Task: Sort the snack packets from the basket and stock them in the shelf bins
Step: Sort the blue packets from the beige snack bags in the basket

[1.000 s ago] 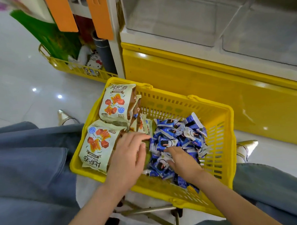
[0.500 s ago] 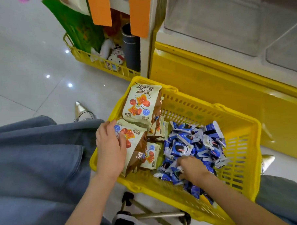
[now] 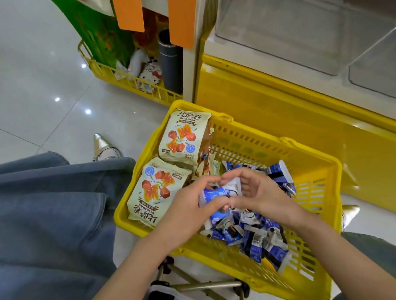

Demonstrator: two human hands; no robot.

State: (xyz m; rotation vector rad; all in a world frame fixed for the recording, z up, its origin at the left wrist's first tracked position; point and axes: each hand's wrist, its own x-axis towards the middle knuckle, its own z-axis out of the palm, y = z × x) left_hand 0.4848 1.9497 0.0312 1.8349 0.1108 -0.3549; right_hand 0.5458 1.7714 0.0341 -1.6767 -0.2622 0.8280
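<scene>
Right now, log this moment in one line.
stage: sorting | left hand: holds blue packets | right hand: holds blue packets too | position: over basket | beige packs: basket's left side

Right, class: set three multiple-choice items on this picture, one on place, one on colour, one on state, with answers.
1. Where in the yellow plastic basket do the two large cream snack bags lie? A its left side; B its right side; C underneath it.
2. The heaped small packets are mostly: A red; B blue and white; C green.
3. The left hand and right hand are: A flat on the floor; B gripping the rim; C together holding one small blue-and-white packet.
Answers: 1 A, they fill its left end; 2 B, blue-and-white wrappers make the pile; 3 C, both grip it.
</scene>
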